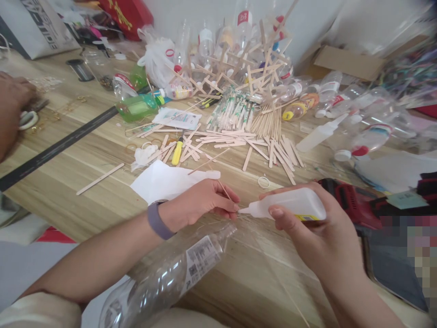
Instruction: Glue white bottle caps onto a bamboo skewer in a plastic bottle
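My right hand [321, 241] is wrapped round a white squeeze glue bottle [290, 204], tipped on its side with a yellow label underneath. Its thin nozzle points left and meets the fingertips of my left hand [201, 202]. Those fingers are pinched on a thin wooden skewer [223, 187], whose upper end sticks out above them. Below my left forearm lies a clear plastic bottle [164, 278] with a printed label, slanting toward me, its neck near my left fingers. A white paper sheet [160, 180] lies just beyond my left wrist.
Flat craft sticks [247, 158], skewers [269, 120] and a yellow-handled screwdriver [177, 151] lie ahead. Empty bottles [205, 41] crowd the back. Another glue bottle [319, 135] and a red power tool [355, 200] stand right. Another person's hand [13, 100] is left, by scissors [29, 120].
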